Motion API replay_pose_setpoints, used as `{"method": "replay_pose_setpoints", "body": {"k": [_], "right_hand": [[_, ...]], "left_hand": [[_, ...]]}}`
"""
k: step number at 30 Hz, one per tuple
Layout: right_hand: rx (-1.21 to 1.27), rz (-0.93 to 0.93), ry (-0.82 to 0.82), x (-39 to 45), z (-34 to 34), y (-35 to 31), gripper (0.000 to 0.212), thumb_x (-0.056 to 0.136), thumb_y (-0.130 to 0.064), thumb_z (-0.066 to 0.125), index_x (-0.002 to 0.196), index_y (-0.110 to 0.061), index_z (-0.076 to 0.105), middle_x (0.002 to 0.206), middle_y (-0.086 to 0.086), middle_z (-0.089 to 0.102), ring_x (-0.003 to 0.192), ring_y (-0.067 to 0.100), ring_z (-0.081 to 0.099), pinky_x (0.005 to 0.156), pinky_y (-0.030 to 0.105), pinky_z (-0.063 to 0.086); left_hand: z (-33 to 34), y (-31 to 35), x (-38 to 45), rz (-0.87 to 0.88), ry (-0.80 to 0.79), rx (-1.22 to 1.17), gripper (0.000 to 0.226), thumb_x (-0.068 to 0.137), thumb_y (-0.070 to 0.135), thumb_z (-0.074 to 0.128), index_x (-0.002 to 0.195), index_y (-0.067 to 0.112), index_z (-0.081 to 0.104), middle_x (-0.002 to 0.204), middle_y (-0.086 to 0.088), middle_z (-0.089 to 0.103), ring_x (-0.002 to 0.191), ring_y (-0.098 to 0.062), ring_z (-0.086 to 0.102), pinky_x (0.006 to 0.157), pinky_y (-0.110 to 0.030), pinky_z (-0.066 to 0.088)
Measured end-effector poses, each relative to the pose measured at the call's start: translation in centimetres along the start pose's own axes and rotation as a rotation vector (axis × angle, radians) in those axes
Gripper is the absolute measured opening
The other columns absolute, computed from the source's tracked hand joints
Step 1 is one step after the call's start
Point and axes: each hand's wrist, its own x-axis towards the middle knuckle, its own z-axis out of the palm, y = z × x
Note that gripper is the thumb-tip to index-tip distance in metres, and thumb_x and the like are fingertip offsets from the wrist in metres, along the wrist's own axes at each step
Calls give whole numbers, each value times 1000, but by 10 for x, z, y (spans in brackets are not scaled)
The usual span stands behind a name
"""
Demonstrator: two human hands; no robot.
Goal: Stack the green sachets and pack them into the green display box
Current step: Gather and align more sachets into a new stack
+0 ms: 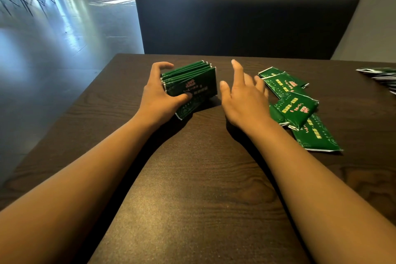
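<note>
Right of gathered stack [189, 85], loose sachets [295, 105] wait; left hand [159, 94] pinches stack, right hand [244, 96] spread, empty. Square edges before adding more.

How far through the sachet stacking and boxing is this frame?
Partly done: the left hand grips a stack of sachets standing on edge on the table. The right hand is open, holding nothing. Left: loose sachets still lie scattered. No green display box is visible, so packing hasn't started.
</note>
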Motion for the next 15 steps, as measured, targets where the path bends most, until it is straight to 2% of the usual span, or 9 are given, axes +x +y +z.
{"method": "replay_pose_setpoints", "body": {"k": [2, 4, 7, 9, 11, 13, 15], "right_hand": [[-131, 69, -125, 2, 1, 5, 65, 106, -52, 26, 161, -32, -2, 166, 15, 19, 152, 46, 5, 123, 59, 6], [-145, 100, -249, 3, 6, 8, 66, 105, -52, 27, 161, -33, -2, 168, 15, 11, 153, 46, 1, 123, 59, 1], [-104, 62, -304, 1, 15, 8, 64, 106, -49, 29, 161, -31, 2, 169, 12, 9, 155, 40, -2, 125, 54, -1], [-56, 10, -276, 0, 19, 6, 63, 105, -43, 32, 161, -28, 8, 168, 10, 15, 155, 37, 4, 125, 52, 5], [96, -43, -234, 1, 18, 3, 58, 103, -34, 39, 158, -26, 22, 162, 7, 31, 151, 34, 16, 122, 49, 19], [299, -91, -165, 3, 15, -4, 50, 100, -23, 44, 150, -22, 39, 149, 6, 47, 141, 29, 32, 110, 41, 33], [377, -118, -58, 2, 11, -7, 45, 96, -14, 47, 140, -18, 51, 137, 3, 56, 132, 24, 41, 97, 32, 37]], "left_hand": [[-1, 0, 1, -30, 14, -15, 72, 81, 6, 85, 134, 27, 42, 122, 4, 61, 113, -12, 65, 93, -42, 62], [-1, 0, 1, -42, 8, -11, 73, 81, 7, 85, 135, 28, 41, 123, 2, 61, 114, -14, 66, 93, -44, 62], [0, 1, 0, -47, 3, -4, 74, 81, 7, 85, 134, 30, 39, 126, 0, 61, 116, -15, 66, 93, -45, 62], [1, 2, -1, -51, 5, -12, 73, 82, 7, 84, 134, 30, 40, 125, 1, 61, 114, -13, 66, 92, -43, 62], [1, 4, -1, -56, 8, -18, 72, 82, 6, 84, 134, 29, 40, 122, 6, 60, 111, -9, 65, 91, -41, 63], [0, 3, -1, -55, 21, -17, 71, 82, 6, 84, 135, 27, 41, 120, 10, 58, 112, -8, 64, 92, -42, 63], [-1, 2, -1, -52, 55, -25, 70, 81, 7, 85, 133, 27, 43, 122, 8, 58, 115, -12, 64, 94, -44, 61]]}}
